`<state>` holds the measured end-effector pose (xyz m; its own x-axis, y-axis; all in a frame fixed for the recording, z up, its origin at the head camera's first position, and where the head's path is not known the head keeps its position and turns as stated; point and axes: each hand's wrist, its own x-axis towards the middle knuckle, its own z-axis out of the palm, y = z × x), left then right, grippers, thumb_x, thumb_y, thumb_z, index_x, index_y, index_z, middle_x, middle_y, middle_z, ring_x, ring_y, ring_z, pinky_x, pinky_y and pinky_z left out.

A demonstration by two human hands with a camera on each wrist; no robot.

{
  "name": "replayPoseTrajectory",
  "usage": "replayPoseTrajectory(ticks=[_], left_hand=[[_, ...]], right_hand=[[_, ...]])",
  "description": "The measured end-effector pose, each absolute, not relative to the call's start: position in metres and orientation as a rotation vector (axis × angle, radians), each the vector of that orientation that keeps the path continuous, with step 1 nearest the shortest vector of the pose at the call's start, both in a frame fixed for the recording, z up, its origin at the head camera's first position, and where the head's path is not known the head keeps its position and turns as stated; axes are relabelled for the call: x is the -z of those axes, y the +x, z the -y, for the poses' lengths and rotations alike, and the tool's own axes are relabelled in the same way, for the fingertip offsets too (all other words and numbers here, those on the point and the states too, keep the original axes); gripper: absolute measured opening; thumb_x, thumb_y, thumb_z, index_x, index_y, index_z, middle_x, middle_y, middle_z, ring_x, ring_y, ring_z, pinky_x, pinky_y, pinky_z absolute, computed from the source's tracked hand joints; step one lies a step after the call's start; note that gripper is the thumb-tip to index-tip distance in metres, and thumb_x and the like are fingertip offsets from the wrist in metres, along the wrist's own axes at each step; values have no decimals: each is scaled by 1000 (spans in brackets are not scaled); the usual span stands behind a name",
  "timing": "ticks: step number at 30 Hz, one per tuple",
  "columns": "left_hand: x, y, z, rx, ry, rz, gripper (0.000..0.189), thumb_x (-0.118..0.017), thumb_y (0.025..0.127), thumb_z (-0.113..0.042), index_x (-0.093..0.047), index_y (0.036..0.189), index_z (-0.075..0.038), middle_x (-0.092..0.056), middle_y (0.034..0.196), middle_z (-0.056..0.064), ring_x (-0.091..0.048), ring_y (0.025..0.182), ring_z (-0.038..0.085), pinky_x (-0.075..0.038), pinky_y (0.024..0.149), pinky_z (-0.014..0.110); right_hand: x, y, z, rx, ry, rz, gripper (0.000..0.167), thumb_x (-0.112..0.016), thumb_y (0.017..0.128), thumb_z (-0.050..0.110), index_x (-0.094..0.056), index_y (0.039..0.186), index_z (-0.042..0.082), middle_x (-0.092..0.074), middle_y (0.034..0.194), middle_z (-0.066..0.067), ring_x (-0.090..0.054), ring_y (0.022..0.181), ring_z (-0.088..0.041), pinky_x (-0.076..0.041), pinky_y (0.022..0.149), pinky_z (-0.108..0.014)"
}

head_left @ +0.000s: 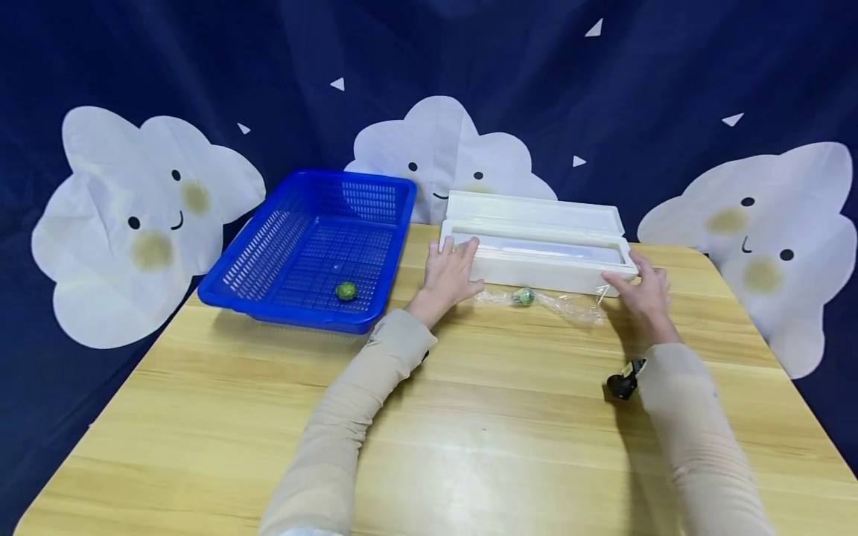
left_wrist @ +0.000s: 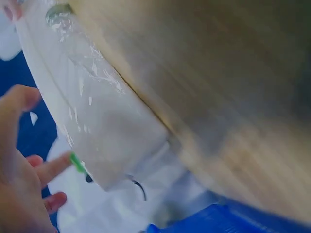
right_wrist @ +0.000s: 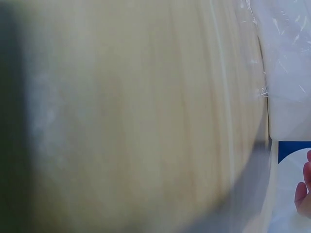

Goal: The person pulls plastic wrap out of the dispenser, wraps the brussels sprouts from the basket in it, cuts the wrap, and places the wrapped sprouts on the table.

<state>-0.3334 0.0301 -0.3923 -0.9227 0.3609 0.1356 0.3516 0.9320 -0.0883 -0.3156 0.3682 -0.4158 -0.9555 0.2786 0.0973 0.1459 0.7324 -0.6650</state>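
A long white cling film box (head_left: 536, 266) stands at the table's back with its lid (head_left: 536, 212) raised. Clear film (head_left: 573, 307) spills along its front, and a small round green vegetable (head_left: 523, 296) lies on or in that film. At the box's left end my left hand (head_left: 447, 279) has its fingers spread; one fingertip is at a small green piece (left_wrist: 77, 162) on the box edge. My right hand (head_left: 645, 294) holds the right end, thumb at the front and fingers around the corner. Its fingers (right_wrist: 302, 191) are partly cut off in the right wrist view.
A blue plastic basket (head_left: 295, 316) stands left of the box, holding another round green vegetable (head_left: 345, 291). A dark blue cloth (head_left: 536, 59) with white clouds hangs behind the wooden table (head_left: 469, 432). A black wrist camera (head_left: 623, 383) sits beside the right sleeve.
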Motion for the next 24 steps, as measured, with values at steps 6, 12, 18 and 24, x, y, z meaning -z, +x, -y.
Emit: replayPoseTrajectory(ticks=[6,12,18,24], left_hand=[[392,-325,-31,-336,-502,2916,78,-47,82,-62,-22,139,-16,-47,128,4,-33,119,23,-23,98,40],[393,-320,-31,-207,-427,2955,82,-45,78,-70,-24,138,-16,-46,126,4,-34,117,24,-25,95,41],[393,-319,-32,-113,-372,3035,85,-46,79,-69,-21,141,-17,-36,139,4,-30,125,26,-23,99,44],[388,-320,-32,-41,-381,3041,86,-48,78,-68,-19,141,-17,-37,138,5,-32,122,28,-25,96,44]], right_hand=[[414,-315,-364,-1042,-325,2750,81,-56,82,54,-22,145,16,-26,132,-32,-24,118,-44,-24,90,-54],[415,-313,-365,-1059,-331,2741,81,-55,83,54,-20,146,17,-25,132,-31,-24,118,-44,-24,90,-54],[419,-311,-366,-1077,-325,2756,81,-55,83,53,-19,146,17,-24,133,-32,-23,120,-45,-22,93,-56],[415,-312,-370,-1271,-166,2683,78,-59,87,36,-16,145,7,-19,137,-36,-20,124,-47,-17,102,-59]])
